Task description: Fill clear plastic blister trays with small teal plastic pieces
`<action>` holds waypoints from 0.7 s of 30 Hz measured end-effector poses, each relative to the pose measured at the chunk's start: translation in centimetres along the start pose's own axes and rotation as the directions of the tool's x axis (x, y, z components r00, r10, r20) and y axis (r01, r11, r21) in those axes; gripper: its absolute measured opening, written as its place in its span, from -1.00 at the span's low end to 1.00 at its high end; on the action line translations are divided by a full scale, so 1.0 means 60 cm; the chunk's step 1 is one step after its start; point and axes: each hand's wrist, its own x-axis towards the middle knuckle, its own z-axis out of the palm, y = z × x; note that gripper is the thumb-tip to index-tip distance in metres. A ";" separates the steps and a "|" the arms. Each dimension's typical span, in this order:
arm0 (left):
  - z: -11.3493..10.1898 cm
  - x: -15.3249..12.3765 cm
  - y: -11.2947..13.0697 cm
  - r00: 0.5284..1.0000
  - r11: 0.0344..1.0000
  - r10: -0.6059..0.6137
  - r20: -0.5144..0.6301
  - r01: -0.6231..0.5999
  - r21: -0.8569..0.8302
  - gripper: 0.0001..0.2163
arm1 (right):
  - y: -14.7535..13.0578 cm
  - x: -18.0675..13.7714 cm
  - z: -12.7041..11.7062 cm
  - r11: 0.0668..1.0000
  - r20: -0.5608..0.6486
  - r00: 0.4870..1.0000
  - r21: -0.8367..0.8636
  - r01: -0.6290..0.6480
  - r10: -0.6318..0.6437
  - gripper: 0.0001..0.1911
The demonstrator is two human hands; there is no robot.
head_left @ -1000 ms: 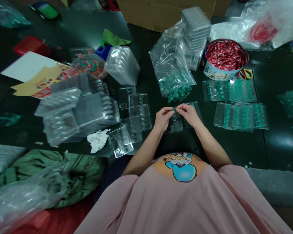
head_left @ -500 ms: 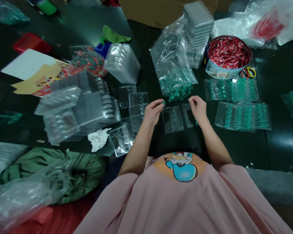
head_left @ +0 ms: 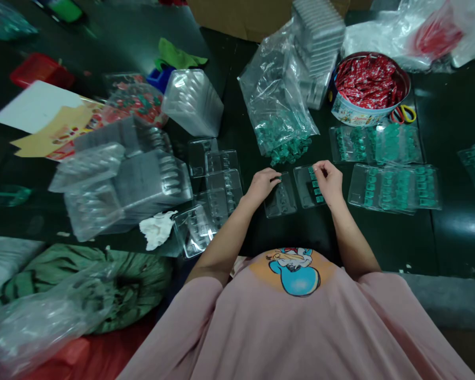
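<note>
Two clear blister trays lie side by side in front of me on the dark table. My left hand (head_left: 263, 184) rests with curled fingers on the top edge of the left tray (head_left: 280, 198), which looks empty. My right hand (head_left: 329, 179) pinches a small green candy over the right tray (head_left: 309, 186), where several green candies sit in a column. Just beyond both hands, a heap of green candies (head_left: 285, 148) spills from an open clear bag (head_left: 275, 100).
Filled trays of green candies (head_left: 391, 182) lie to the right. A round tin of red wrapped sweets (head_left: 367, 87) and scissors (head_left: 404, 113) sit at the back right. Stacks of empty clear trays (head_left: 126, 174) crowd the left, beside a crumpled white tissue (head_left: 156, 229) and printed cards (head_left: 51, 129).
Both hands, together a second ago with a green candy between them, parted and dropped to the trays. The left hand came down on the left tray, the right onto the right tray.
</note>
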 end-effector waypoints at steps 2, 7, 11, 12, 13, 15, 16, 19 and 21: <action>0.001 0.003 -0.003 1.000 1.000 -0.003 0.021 0.002 0.008 -0.85 | 0.002 -0.001 -0.002 1.000 0.003 1.000 0.004 0.007 -0.007 -0.80; 0.006 0.009 -0.009 1.000 1.000 0.000 0.028 0.000 0.008 -0.87 | 0.018 0.027 0.003 0.996 0.038 0.998 -0.070 0.049 -0.047 -0.80; 0.014 0.006 -0.010 1.000 1.000 -0.002 0.022 0.002 0.020 -0.88 | 0.041 0.099 0.023 0.965 0.051 0.997 -0.253 0.068 -0.057 -0.76; 0.017 0.003 -0.009 1.000 1.000 -0.007 0.021 0.007 0.013 -0.88 | 0.046 0.118 0.031 0.951 0.077 0.996 -0.302 0.070 -0.049 -0.74; 0.020 0.000 -0.007 1.000 1.000 -0.013 0.019 0.013 0.001 -0.88 | 0.049 0.135 0.039 0.934 0.125 0.991 -0.347 0.083 -0.042 -0.73; 0.025 -0.008 -0.001 0.999 1.000 -0.024 0.022 0.025 -0.019 -0.86 | 0.053 0.158 0.055 0.894 0.240 0.971 -0.434 0.115 -0.008 -0.73; 0.026 -0.012 0.002 0.999 0.999 -0.027 0.025 0.027 -0.019 -0.86 | 0.053 0.164 0.062 0.873 0.285 0.958 -0.471 0.130 0.011 -0.74; 0.026 -0.022 0.014 0.999 1.000 -0.019 0.031 0.018 0.008 -0.83 | 0.053 0.164 0.069 0.822 0.322 0.945 -0.551 0.146 0.048 -0.80; 0.022 -0.024 0.021 1.000 0.999 -0.022 -0.016 0.022 -0.032 -0.79 | 0.052 0.156 0.065 0.825 0.290 0.956 -0.551 0.130 0.043 -0.85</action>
